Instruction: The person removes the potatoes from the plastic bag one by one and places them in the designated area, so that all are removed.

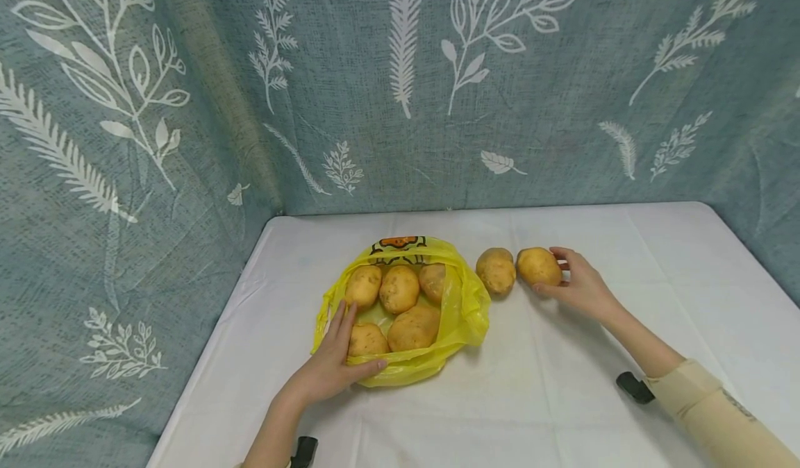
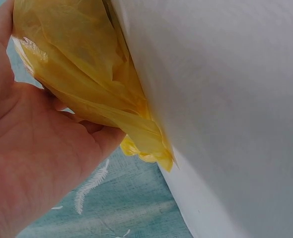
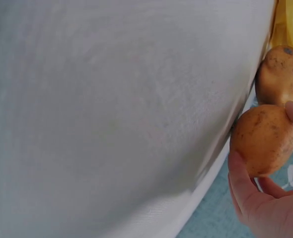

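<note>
A yellow plastic bag (image 1: 465, 308) lies with its mouth spread, showing several potatoes (image 1: 400, 289) inside. At its near left side my left hand (image 1: 328, 367) holds the bag, thumb along the front and fingers around the left edge; in the left wrist view the yellow plastic (image 2: 82, 64) lies against the fingers. Right of the bag, a potato (image 1: 539, 267) is between the thumb and fingers of my right hand (image 1: 581, 287). Between it and the bag sits another potato (image 1: 496, 272), which also shows beyond the held potato (image 3: 264, 141) in the right wrist view.
A white cloth (image 1: 512, 398) covers the table. Its back and left edges meet a blue-green curtain (image 1: 375, 121) with white leaf prints. Small black devices sit at both wrists, one below the right sleeve (image 1: 719, 412).
</note>
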`<state>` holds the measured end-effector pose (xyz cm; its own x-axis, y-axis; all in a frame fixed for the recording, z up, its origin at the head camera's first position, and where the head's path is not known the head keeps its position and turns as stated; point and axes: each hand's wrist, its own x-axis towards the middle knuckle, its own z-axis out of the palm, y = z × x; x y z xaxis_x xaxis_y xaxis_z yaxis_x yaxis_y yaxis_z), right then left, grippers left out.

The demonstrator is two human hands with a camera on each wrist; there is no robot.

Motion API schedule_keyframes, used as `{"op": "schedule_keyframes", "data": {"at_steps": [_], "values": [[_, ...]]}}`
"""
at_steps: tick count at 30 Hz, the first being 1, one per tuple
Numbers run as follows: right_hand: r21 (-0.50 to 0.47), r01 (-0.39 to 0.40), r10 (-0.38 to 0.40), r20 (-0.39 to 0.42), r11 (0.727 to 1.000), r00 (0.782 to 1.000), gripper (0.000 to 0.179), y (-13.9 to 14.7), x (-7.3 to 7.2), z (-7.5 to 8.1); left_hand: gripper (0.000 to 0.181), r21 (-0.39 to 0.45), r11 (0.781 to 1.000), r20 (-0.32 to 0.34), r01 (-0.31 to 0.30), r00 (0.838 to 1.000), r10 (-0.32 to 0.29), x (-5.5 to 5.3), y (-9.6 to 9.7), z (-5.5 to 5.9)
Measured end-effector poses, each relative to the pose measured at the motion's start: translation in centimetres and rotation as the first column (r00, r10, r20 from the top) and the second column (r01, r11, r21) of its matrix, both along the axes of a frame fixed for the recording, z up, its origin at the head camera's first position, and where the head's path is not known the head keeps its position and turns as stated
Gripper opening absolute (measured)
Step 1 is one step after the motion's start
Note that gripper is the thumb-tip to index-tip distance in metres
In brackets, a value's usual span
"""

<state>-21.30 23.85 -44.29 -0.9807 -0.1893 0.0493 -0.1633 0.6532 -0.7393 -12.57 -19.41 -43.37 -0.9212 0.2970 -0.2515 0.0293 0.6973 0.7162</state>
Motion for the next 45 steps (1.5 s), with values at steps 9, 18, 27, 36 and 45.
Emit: {"op": "schedule_keyframes", "data": {"at_steps": [9, 18, 27, 36, 45], "values": [[0.009, -0.008, 0.008, 0.003, 1.000, 1.000, 0.079, -0.3, 0.2, -0.1, 0.109, 0.001, 1.000, 0.004, -0.001, 1.000, 0.001, 0.0, 0.0, 0.0], [0.020, -0.019, 0.019, -0.003, 1.000, 1.000, 0.079, -0.2, 0.2, -0.2, 0.110, -0.001, 1.000, 0.008, 0.001, 1.000, -0.001, 0.0, 0.0, 0.0], [0.027, -0.018, 0.018, 0.011, 0.999, 1.000, 0.082, -0.2, 0.5, 0.2, 0.110, -0.005, 1.000, 0.015, -0.007, 1.000, 0.007, 0.0, 0.0, 0.0], [0.082, -0.003, 0.005, -0.019, 0.997, 1.000, 0.081, -0.4, 0.8, 0.7, 0.110, -0.004, 1.000, 0.024, -0.007, 1.000, 0.007, 0.0, 0.0, -0.1], [0.052, -0.009, 0.017, -0.165, 0.999, 0.986, 0.071, -1.4, 0.9, 1.0, 0.110, -0.006, 1.000, 0.019, -0.006, 1.000, 0.007, 0.1, 0.0, 0.0]]}}
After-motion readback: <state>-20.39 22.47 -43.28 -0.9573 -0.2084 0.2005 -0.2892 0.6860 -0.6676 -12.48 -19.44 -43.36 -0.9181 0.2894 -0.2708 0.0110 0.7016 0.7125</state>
